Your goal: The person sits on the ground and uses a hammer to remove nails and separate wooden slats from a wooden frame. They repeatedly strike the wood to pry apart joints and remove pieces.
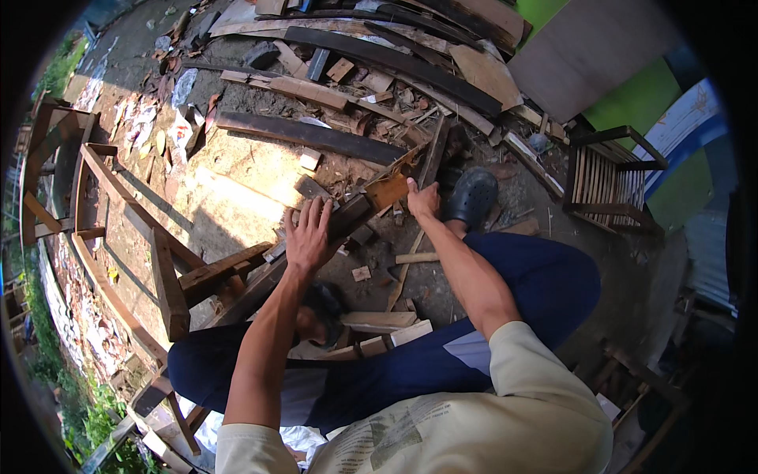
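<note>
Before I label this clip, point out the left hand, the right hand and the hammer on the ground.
left hand (pixel 306 235), head view, on the back of the hand.
right hand (pixel 423 199), head view, on the knuckles.
hammer (pixel 416 258), head view, on its wooden handle.

- cream short-sleeved tee, some faded greyish print across the front
- dark navy trousers, with a lighter grey-blue patch near the right thigh
- dark grey clog-style shoe (pixel 471 197) with holes on top
- bare forearms, nothing on the wrists
</note>
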Available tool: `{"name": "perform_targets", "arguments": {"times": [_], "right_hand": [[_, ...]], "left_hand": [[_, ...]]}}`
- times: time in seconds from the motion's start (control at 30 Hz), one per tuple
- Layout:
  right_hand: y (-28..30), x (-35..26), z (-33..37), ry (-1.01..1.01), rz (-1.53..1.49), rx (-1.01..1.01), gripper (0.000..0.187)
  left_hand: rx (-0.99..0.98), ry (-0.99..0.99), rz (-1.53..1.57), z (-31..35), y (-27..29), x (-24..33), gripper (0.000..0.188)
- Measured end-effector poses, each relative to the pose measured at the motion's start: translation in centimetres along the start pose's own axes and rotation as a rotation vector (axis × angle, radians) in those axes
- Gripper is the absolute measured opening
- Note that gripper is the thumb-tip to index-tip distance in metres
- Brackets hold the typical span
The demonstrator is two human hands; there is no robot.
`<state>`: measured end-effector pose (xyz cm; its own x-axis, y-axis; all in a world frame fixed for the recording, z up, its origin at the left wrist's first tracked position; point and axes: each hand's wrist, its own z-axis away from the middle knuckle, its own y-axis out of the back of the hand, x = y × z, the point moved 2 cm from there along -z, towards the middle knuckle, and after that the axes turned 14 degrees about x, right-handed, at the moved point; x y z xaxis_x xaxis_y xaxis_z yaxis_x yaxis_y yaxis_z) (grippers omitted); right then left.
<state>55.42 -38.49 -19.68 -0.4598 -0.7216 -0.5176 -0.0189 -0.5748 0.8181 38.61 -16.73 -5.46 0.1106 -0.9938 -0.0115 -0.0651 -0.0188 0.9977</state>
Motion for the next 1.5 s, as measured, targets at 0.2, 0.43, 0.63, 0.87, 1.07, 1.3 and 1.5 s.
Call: {"name": "perform_targets", "arguments": {"times": [0.2,0.43,0.63,0.87,1.07,1.3,1.5], "right_hand": [[4.5,4.1,-3.9,0.231,0.146,-0.228,0.092],[6.9,3.7,-7.1,0.327,0.397,-0.403,0.100],[9.5,1.5,-8.9,0.429,0.605,-0.475,0.092],[9.2,1.6,-11.1,0.503,0.629,-0.581,0.095],[10.4,-0.2,-14.5,0.629,0.703,-0.655,0.092],[10.4,-0.8,-19.3,0.725,0.927,-0.683,0.079],[10.2,-1.3,-20.1,0.833,1.003,-0.474,0.057]], "left_hand": [[-0.006,0.032,-0.017,-0.2,-0.8,0.1,0.083],[0.010,0.058,-0.026,0.2,-1.5,0.3,0.079],[0.042,0.065,-0.044,0.1,-1.7,-0.1,0.080],[-0.097,0.037,-0.038,-0.3,-0.6,0.3,0.098],[-0.131,0.001,-0.093,-0.3,-1.7,-0.2,0.102],[-0.139,-0.018,-0.094,-0.3,-2.1,-0.2,0.099],[-0.173,-0.018,-0.088,-0.8,-1.9,-0.2,0.099]]}}
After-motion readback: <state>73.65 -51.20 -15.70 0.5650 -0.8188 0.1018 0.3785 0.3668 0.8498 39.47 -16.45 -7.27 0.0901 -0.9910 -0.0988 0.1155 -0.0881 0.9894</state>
